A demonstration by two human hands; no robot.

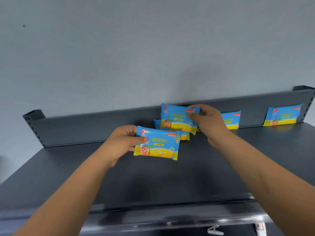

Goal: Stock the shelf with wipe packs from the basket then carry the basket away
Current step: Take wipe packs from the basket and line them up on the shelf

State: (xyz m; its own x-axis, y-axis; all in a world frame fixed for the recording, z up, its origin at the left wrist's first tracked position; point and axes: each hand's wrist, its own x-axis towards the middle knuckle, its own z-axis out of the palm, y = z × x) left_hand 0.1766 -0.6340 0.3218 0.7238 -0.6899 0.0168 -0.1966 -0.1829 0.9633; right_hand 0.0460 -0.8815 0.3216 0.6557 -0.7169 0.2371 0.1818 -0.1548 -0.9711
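Big grey wall (pixel 119 48) up top, then one dark grey metal shelf (pixel 170 181) with a low back panel (pixel 85 126) running along its far edge.

Two bare hands are out over the shelf, and both have a pack. The left hand (pixel 126 142) pinches the left edge of one wipe pack (pixel 158 145), thumb on the front, holding it upright over the middle of the shelf. The right hand (pixel 208 120) grips the right end of a second pack (pixel 177 119) further back, near the panel.

I count five blue-and-yellow packs total. Besides the two being held, a third pack (pixel 183 135) stands partly hidden behind them, a fourth pack (pixel 231 120) peeks out just past the right hand, and a fifth pack (pixel 283 116) leans on the panel well off to the right.
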